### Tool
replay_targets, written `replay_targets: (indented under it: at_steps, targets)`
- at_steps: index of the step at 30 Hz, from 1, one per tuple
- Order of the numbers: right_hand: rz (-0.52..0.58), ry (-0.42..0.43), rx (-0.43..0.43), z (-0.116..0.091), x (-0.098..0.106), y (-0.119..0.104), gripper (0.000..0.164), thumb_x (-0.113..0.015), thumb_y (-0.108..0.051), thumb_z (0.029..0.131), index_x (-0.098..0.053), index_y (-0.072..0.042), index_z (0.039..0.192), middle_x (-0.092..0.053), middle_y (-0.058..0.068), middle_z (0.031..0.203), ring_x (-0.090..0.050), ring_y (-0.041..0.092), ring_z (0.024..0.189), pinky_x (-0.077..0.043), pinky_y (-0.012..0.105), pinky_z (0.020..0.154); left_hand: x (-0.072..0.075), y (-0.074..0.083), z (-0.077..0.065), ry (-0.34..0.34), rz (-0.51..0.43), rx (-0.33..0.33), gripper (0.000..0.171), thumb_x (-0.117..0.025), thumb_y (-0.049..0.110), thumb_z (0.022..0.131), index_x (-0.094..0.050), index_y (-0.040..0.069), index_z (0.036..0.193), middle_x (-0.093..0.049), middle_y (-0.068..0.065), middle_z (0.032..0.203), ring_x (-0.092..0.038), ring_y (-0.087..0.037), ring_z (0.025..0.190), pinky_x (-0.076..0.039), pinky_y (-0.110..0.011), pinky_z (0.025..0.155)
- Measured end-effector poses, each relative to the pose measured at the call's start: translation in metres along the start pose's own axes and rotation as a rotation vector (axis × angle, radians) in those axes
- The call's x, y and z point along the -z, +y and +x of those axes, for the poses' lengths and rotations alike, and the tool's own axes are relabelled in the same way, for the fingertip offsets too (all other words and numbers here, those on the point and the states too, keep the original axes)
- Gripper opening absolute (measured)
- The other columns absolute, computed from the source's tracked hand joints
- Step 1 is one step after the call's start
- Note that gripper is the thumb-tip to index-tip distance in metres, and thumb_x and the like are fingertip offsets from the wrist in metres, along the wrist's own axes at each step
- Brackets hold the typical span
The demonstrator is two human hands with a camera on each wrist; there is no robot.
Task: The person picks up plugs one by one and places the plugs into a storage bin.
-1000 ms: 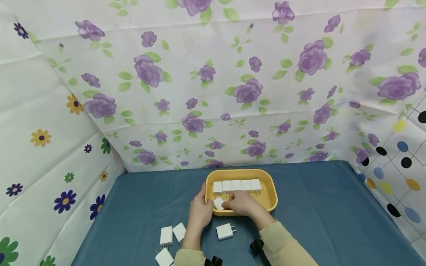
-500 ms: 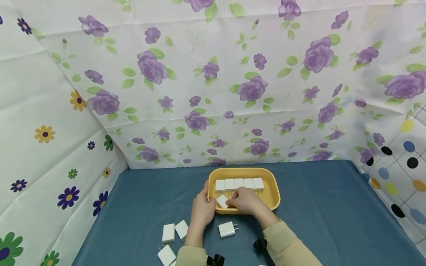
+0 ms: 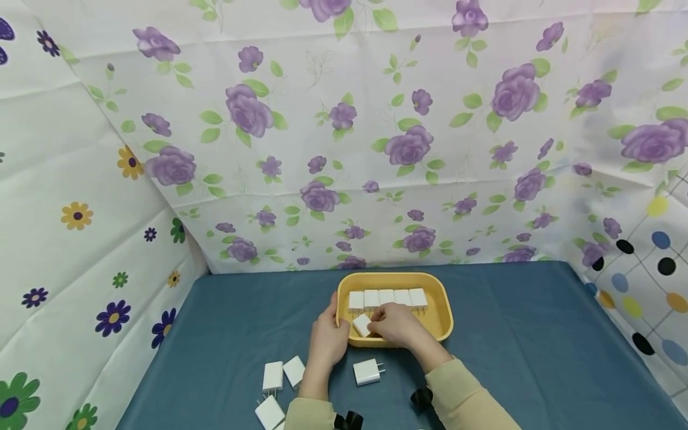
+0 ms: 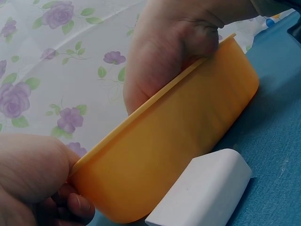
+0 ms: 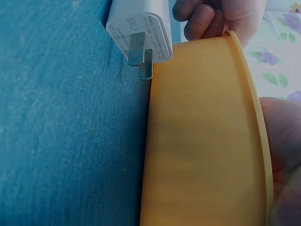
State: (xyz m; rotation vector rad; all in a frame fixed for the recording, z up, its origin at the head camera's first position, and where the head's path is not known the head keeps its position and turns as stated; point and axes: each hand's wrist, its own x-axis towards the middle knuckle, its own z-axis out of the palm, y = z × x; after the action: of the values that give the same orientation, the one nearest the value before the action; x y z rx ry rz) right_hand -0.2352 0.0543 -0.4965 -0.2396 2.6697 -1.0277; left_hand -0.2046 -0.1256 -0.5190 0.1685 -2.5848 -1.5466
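Observation:
A yellow plastic tray (image 3: 445, 310) sits on the blue cloth, with a row of several white chargers (image 3: 386, 298) along its far side. My left hand (image 3: 328, 340) grips the tray's left end, thumb at the rim and fingers curled outside. Inside the tray, at the near left corner, my right hand (image 3: 399, 325) pinches a tilted white charger (image 3: 362, 325). In both wrist views the tray wall hides the right fingertips. One more charger (image 3: 367, 372) lies on the cloth just in front of the tray, prongs pointing right; its two flat prongs (image 5: 137, 48) show in the right wrist view.
Several loose white chargers (image 3: 273, 377) lie on the cloth to the left of my left forearm. Flowered sheets (image 3: 290, 149) hang behind and at the left, and a dotted sheet (image 3: 639, 298) at the right. Dark wrist mounts (image 3: 421, 398) sit by both cuffs.
The head view has shifted slightly, moving the whole scene a little to the right. My right hand and the pinched charger have edged slightly right within the tray; the left hand keeps its grip.

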Motion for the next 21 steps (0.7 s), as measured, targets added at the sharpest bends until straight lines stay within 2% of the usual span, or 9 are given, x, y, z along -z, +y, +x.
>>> replay_targets:
  at_steps: [4, 8, 12, 16, 21]
  targets:
    - [0.01, 0.005, -0.013, 0.0013, -0.0007, 0.0029, 0.02, -0.078, -0.028, 0.097, -0.078, -0.011, 0.107, -0.073, 0.002, 0.101, -0.063, 0.018, 0.081, -0.056, 0.041, 0.078, -0.0011, 0.0004, 0.0003, -0.003, -0.002, 0.004, 0.067, -0.059, 0.002, 0.098, -0.042, 0.001, 0.163, -0.056, -0.022, 0.154, -0.052, -0.04, 0.143, -0.044, -0.058, 0.114]
    - [0.025, 0.007, -0.017, 0.0017, -0.0004, 0.0035, 0.024, -0.079, -0.03, 0.096, -0.077, -0.011, 0.112, -0.073, 0.003, 0.107, -0.063, 0.019, 0.084, -0.056, 0.043, 0.079, -0.0001, 0.0016, 0.0011, -0.005, 0.002, 0.003, 0.068, -0.059, 0.001, 0.097, -0.042, 0.001, 0.163, -0.055, -0.023, 0.154, -0.052, -0.04, 0.143, -0.046, -0.058, 0.113]
    - [0.034, 0.003, -0.008, 0.0018, 0.0007, 0.0025, 0.017, -0.079, -0.03, 0.096, -0.079, -0.014, 0.093, -0.071, 0.001, 0.085, -0.061, 0.018, 0.07, -0.052, 0.037, 0.065, 0.0012, 0.0037, 0.0024, -0.011, 0.012, -0.003, 0.068, -0.058, 0.0, 0.097, -0.042, 0.001, 0.163, -0.055, -0.023, 0.155, -0.052, -0.04, 0.143, -0.047, -0.058, 0.112]
    - [0.015, 0.011, -0.009, 0.0016, 0.0008, 0.002, 0.033, -0.079, -0.035, 0.095, -0.075, -0.015, 0.069, -0.058, -0.002, 0.06, -0.053, 0.017, 0.053, -0.041, 0.031, 0.052, 0.0012, 0.0043, 0.0031, -0.007, 0.014, -0.009, 0.067, -0.059, 0.001, 0.098, -0.042, 0.001, 0.163, -0.055, -0.023, 0.155, -0.053, -0.04, 0.143, -0.046, -0.058, 0.113]
    - [-0.007, 0.001, -0.017, -0.0011, -0.0044, 0.007, 0.046, -0.079, -0.04, 0.095, -0.069, -0.014, 0.058, -0.043, -0.005, 0.051, -0.042, 0.014, 0.045, -0.033, 0.029, 0.047, -0.0008, 0.0011, -0.0011, -0.008, 0.018, -0.001, 0.067, -0.059, 0.002, 0.098, -0.042, 0.001, 0.163, -0.057, -0.023, 0.153, -0.055, -0.041, 0.14, -0.047, -0.059, 0.111]
